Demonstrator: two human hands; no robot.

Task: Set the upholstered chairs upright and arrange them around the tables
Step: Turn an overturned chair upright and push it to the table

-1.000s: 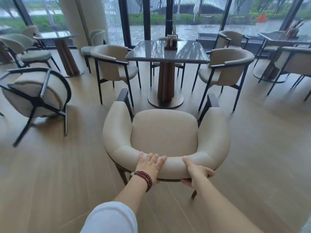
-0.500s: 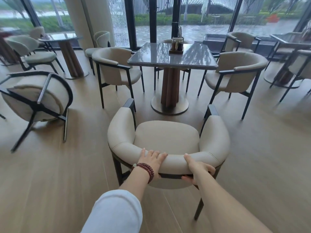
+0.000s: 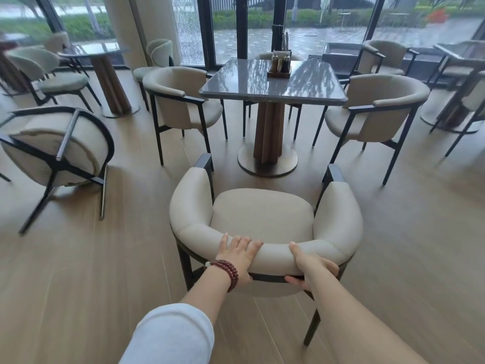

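Note:
A cream upholstered chair (image 3: 262, 216) with black legs stands upright in front of me, its seat facing the square grey table (image 3: 273, 85). My left hand (image 3: 237, 254), with a red bead bracelet on the wrist, grips the top of its curved backrest. My right hand (image 3: 312, 270) grips the backrest further right, fingers under the black frame. Two matching chairs stand upright at the table's left side (image 3: 178, 101) and right side (image 3: 378, 106). Another chair (image 3: 55, 151) lies tipped over at the left, underside and legs toward me.
A condiment caddy (image 3: 280, 65) sits on the table. A round table (image 3: 105, 72) with chairs stands at the back left beside a pillar. More chairs and a table (image 3: 462, 56) are at the back right. Glass walls run behind. Wooden floor lies all around.
The chair in my hands has tipped from leaning back toward me to standing on its legs, and it sits closer to the table. Both hands kept their hold.

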